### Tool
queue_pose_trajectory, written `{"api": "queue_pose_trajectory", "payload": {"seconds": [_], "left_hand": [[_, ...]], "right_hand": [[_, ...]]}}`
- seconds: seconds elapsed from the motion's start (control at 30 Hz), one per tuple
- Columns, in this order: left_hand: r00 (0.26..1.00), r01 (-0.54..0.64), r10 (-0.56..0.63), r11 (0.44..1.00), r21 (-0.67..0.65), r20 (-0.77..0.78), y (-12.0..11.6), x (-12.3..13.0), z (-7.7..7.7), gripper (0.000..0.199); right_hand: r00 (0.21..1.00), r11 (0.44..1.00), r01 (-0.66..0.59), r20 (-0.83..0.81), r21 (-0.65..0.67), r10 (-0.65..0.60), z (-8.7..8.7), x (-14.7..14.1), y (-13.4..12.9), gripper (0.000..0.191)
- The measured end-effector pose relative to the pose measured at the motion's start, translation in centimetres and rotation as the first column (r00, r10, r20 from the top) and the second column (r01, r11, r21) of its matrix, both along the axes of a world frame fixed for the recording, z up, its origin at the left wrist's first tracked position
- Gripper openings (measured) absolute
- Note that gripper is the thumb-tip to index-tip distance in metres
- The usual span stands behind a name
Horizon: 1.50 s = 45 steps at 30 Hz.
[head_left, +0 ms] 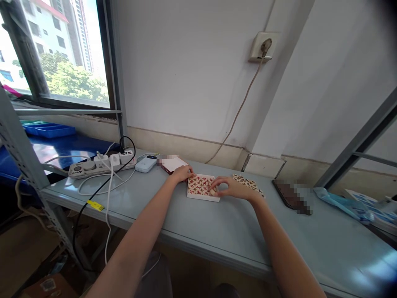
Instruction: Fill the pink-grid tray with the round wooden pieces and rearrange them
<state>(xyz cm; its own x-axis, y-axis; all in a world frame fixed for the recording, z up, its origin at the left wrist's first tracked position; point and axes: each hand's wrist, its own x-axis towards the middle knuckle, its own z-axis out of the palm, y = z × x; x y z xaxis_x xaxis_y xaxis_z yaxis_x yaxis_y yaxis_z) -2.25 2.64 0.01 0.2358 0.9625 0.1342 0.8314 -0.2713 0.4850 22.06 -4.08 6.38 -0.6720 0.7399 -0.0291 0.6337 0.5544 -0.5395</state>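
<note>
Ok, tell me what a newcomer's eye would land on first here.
Probably the white tray of round pieces with red characters, near the middle of the grey table, with the left hand and right hand at its sides. Next, perhaps the bright window at upper left, and the plug in its wall socket, upper right.

Workroom of unclear kind: metal shelf-bench (245, 223), power strip (101, 166), window (71, 54)
</note>
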Motion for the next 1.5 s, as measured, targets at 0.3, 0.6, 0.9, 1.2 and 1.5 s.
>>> {"api": "queue_pose_trajectory", "payload": {"seconds": [0.3,0.6,0.9,1.2,1.5], "left_hand": [[1.000,0.005,-0.005,1.000,0.016,-0.007,0.7,-0.3,-0.4,0.030],[1.000,0.001,-0.001,1.000,0.023,0.001,0.1,-0.1,0.0,0.030],[0.996,0.042,-0.042,0.999,0.002,0.077,0.2,-0.3,0.0,0.034],[0.965,0.116,-0.094,0.990,-0.075,0.243,0.6,-0.6,-0.4,0.032],[0.916,0.210,-0.154,0.971,-0.116,0.369,0.6,0.9,-0.9,0.030]], "right_hand": [[0.998,0.997,-0.017,0.063,0.071,0.012,-1.0,0.0,0.5,0.029],[0.990,0.985,0.015,0.135,0.174,-0.039,-1.6,-0.1,1.0,0.026],[0.975,0.922,0.192,0.041,0.337,-0.218,-2.0,1.1,2.0,0.031],[0.678,0.609,0.375,0.242,0.699,-0.694,-6.5,4.9,5.5,0.034],[0.703,0.618,0.375,0.222,0.691,-0.676,-4.9,4.1,4.8,0.023]]}}
